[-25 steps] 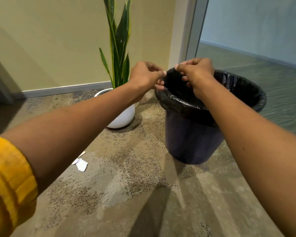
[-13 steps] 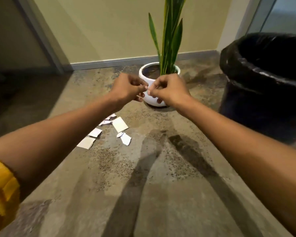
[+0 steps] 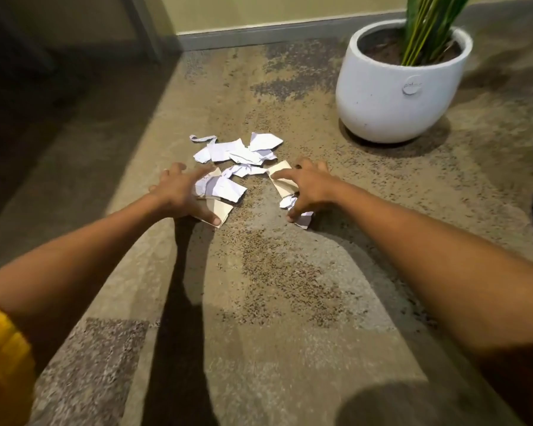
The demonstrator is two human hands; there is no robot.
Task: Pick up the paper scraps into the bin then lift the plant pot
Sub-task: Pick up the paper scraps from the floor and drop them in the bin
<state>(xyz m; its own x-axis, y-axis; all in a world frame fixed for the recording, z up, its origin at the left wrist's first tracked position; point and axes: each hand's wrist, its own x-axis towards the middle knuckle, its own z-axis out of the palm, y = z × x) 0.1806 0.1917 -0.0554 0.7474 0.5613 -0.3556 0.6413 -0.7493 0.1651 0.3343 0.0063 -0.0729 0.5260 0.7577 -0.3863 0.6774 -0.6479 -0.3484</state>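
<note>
Both hands are down on the speckled brown carpet (image 3: 274, 287) in the middle of the frame, fingers spread wide, holding nothing yet. The left hand (image 3: 182, 192) presses on the near edge of the pile of torn white paper scraps (image 3: 237, 155). The right hand (image 3: 305, 186) covers a tan scrap and a small crumpled bit.

The round white plant pot (image 3: 388, 96) with green leaves sits in the upper right, well apart from the pile. The bin shows only as a dark edge at the far right.

The scraps are thin and loose. A quick scoop could leave small bits behind, or some could slip out between the fingers.
</note>
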